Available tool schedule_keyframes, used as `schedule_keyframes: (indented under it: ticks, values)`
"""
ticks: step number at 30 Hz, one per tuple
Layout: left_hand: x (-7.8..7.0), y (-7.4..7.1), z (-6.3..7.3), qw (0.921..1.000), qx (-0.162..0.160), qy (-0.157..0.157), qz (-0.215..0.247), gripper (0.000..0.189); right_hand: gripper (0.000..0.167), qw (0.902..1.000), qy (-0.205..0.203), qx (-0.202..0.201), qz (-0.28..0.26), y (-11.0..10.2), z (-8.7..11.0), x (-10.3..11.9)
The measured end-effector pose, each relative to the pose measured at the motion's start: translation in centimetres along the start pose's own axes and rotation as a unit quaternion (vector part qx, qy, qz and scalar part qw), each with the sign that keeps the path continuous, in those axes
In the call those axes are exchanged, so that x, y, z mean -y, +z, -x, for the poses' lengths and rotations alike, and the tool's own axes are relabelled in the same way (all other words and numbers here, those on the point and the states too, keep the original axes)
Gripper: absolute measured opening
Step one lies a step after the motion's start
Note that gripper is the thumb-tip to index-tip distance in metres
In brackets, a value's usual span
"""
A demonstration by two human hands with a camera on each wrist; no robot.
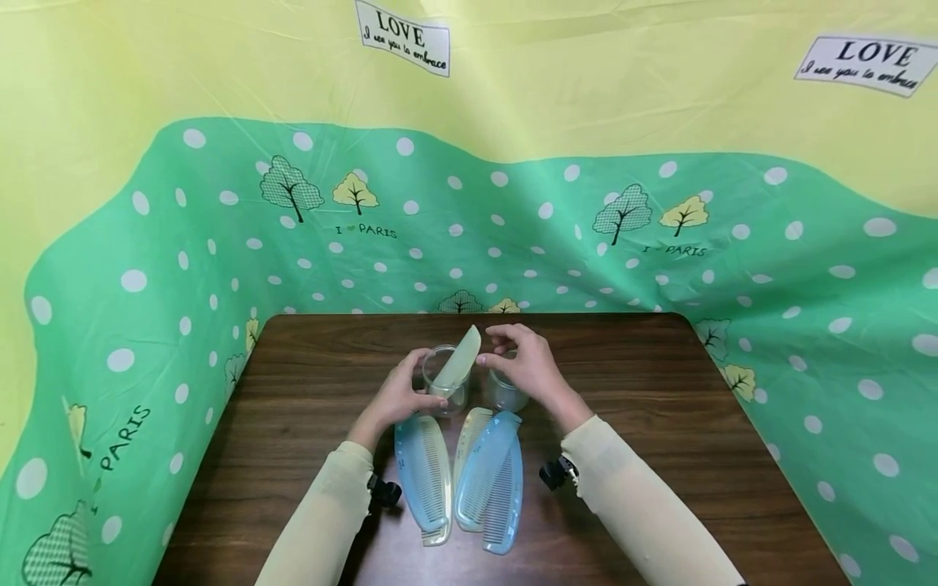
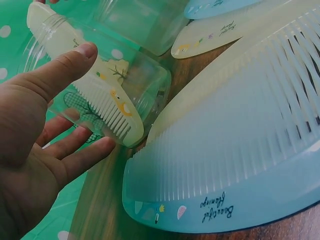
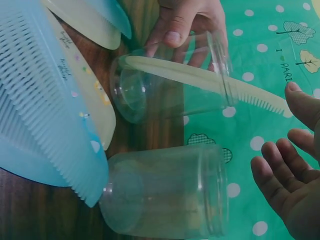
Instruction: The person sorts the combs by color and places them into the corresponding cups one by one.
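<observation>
A clear jar [image 1: 456, 402] stands near the back middle of the table, and my left hand [image 1: 396, 397] grips its side, thumb in front and fingers behind. Inside that jar a cream comb [image 1: 462, 358] leans to the right, its upper end out past the rim. My right hand [image 1: 533, 368] is by the comb's upper end, thumb and fingers apart and loosely bent. The comb's tip lies close to the thumb in the right wrist view. Below this hand stands a second clear jar [image 3: 160, 195], partly hidden by it in the head view.
In front of the jars, a blue comb [image 1: 413, 480] overlaps a cream comb [image 1: 443, 496] on the left. To their right lie two crossed blue combs [image 1: 485, 464] and another cream comb [image 1: 466, 439]. The brown wooden table [image 1: 645, 439] meets a green and yellow printed cloth [image 1: 469, 203].
</observation>
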State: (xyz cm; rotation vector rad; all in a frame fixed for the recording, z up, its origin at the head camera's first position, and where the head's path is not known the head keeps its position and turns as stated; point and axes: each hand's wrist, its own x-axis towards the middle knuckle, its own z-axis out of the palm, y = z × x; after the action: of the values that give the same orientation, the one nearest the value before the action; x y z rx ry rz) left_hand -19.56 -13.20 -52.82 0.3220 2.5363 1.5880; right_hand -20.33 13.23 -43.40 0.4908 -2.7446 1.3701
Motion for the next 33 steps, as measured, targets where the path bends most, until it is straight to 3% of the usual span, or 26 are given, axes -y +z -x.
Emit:
schedule_keyframes:
  ticks: [14, 33]
  values:
    - [0.3, 0.1, 0.0, 1.0, -0.002, 0.0, 0.0, 0.09, 0.044, 0.9992, 0.031, 0.023, 0.008, 0.9, 1.6, -0.8]
    - [0.2, 0.0, 0.1, 0.9999, 0.002, 0.01, 0.01, 0.089, 0.039, 0.9989, -0.029, 0.024, 0.03, 1.8, 3.2, -0.8]
